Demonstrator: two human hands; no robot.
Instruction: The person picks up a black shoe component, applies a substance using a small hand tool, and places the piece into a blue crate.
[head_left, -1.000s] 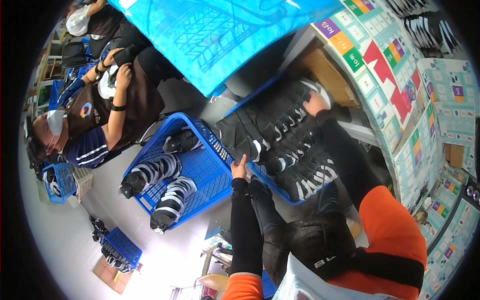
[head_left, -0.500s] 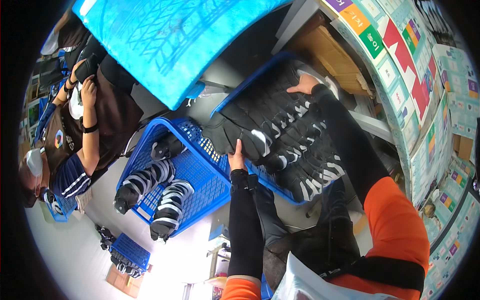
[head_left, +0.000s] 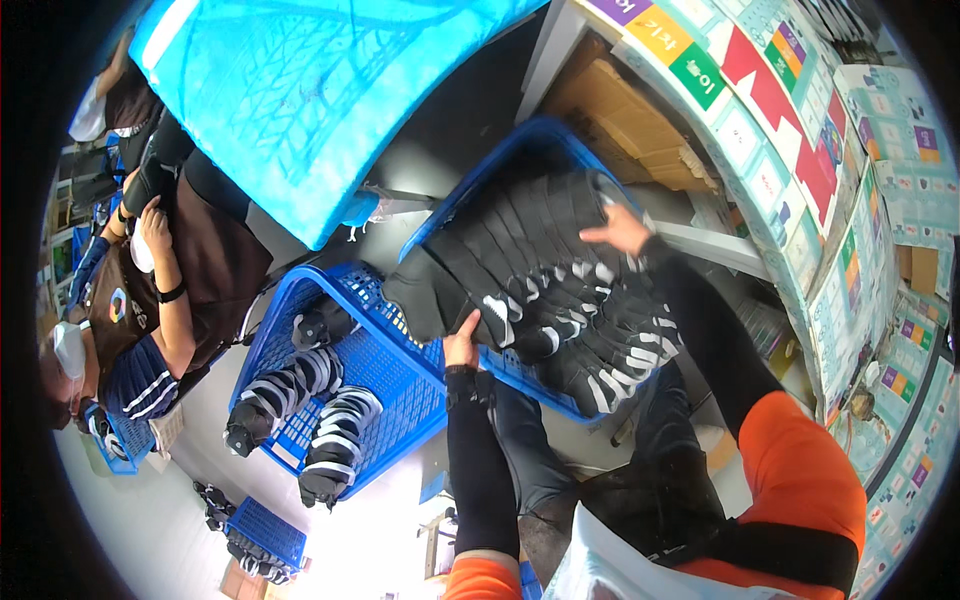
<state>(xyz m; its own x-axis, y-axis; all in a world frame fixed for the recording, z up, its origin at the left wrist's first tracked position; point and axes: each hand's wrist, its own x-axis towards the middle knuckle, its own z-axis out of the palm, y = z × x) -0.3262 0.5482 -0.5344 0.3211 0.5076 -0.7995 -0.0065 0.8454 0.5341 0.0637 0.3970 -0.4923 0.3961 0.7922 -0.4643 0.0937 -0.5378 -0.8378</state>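
A long row of black fabric pieces with white edges, packed one against another, lies along the far side of a blue plastic basket. My left hand is closed on the row's left end, thumb on top and fingers hidden beneath. At the other end my right hand presses against the last pieces, its thumb over them and its other fingers out of sight. The row is squeezed between both hands. Nearer to me, another row of like pieces fills the same basket.
A second blue basket on the left holds stacks of similar pieces. Beyond is a bright blue covered table; a cardboard box and a printed panel stand right. At far left a person handles a black piece.
The row's pieces now sit closer together and stand more clearly as one curved block between my hands. The whole view has shifted slightly.
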